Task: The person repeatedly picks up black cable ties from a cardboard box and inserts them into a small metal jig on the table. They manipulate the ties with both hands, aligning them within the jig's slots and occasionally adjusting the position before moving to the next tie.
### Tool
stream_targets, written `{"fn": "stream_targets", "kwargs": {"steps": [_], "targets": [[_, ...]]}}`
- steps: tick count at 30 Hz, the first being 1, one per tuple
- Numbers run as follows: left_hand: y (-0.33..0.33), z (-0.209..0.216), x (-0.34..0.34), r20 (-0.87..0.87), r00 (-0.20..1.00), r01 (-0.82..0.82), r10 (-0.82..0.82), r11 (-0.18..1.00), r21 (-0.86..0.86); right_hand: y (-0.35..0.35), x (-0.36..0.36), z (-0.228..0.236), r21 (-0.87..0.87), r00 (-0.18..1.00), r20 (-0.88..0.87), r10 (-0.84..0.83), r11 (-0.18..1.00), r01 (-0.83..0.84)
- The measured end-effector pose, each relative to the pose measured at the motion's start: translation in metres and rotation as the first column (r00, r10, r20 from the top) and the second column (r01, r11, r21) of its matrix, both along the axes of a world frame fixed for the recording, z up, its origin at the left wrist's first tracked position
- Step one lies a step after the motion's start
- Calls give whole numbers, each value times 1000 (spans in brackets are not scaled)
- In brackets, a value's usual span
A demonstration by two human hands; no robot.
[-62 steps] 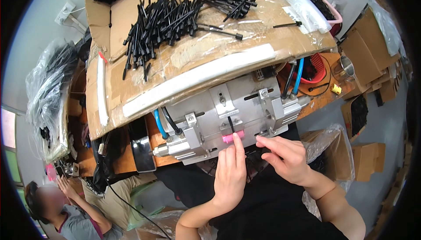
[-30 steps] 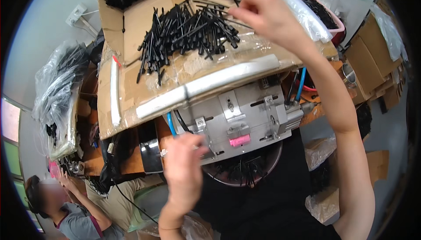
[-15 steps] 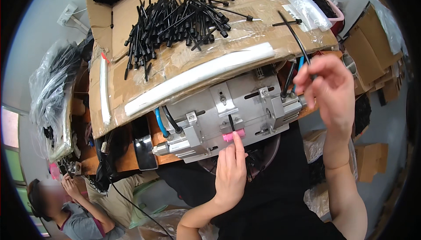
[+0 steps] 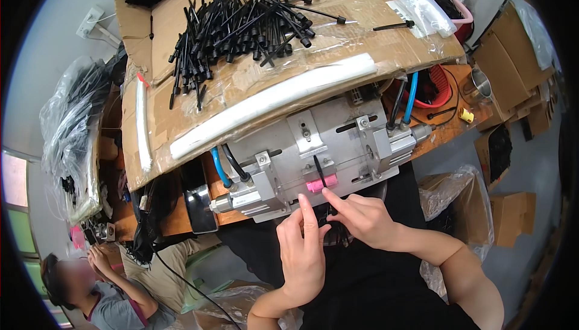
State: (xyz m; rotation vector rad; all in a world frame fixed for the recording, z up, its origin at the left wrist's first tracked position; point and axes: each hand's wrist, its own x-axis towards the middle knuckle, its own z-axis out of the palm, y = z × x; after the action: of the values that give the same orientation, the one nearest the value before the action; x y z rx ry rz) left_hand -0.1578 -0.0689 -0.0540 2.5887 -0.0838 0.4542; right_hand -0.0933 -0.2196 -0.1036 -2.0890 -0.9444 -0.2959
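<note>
In the middle of the metal clamping jig (image 4: 283, 170) a slim black stick (image 4: 318, 166) lies across a pink block (image 4: 321, 183). My right hand (image 4: 369, 221) has its index fingertip at the stick's lower end, its other fingers bent beneath. Just below the block, my left hand (image 4: 300, 257) points its index finger upward, thumb held apart. Nothing shows in its grasp. Between the hands is a dark strip that I cannot make out. A heap of black sticks with thick collars (image 4: 241, 25) lies on the cardboard (image 4: 241, 82) above the jig.
White padded strips (image 4: 274, 104) edge the cardboard. Blue and black hoses (image 4: 410, 98) run to the jig's cylinders. A red basket (image 4: 443, 92), a metal cup (image 4: 478, 82) and a yellow spool (image 4: 465, 115) stand at right. Another person (image 4: 117, 300) sits at lower left.
My right hand has come down from the upper right to the pink block, and the black stick it held no longer shows in it. My left index finger has drawn back off the block.
</note>
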Motion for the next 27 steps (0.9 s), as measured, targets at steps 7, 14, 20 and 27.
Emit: {"fn": "stream_targets", "kwargs": {"steps": [7,14,20,27], "targets": [[14,21,16,15,996,87,-87,996,-16,2,4,13,-71,1000,-16,-13,997,12],[15,90,211,376,889,188,-260,958,219,-7,50,83,-11,959,233,-163,985,170],[53,91,223,171,944,222,-282,926,304,-31,101,111,117,894,326,-307,952,285],[96,97,191,126,927,319,-353,919,230,-23,163,120,-4,865,442,-240,963,269]]}}
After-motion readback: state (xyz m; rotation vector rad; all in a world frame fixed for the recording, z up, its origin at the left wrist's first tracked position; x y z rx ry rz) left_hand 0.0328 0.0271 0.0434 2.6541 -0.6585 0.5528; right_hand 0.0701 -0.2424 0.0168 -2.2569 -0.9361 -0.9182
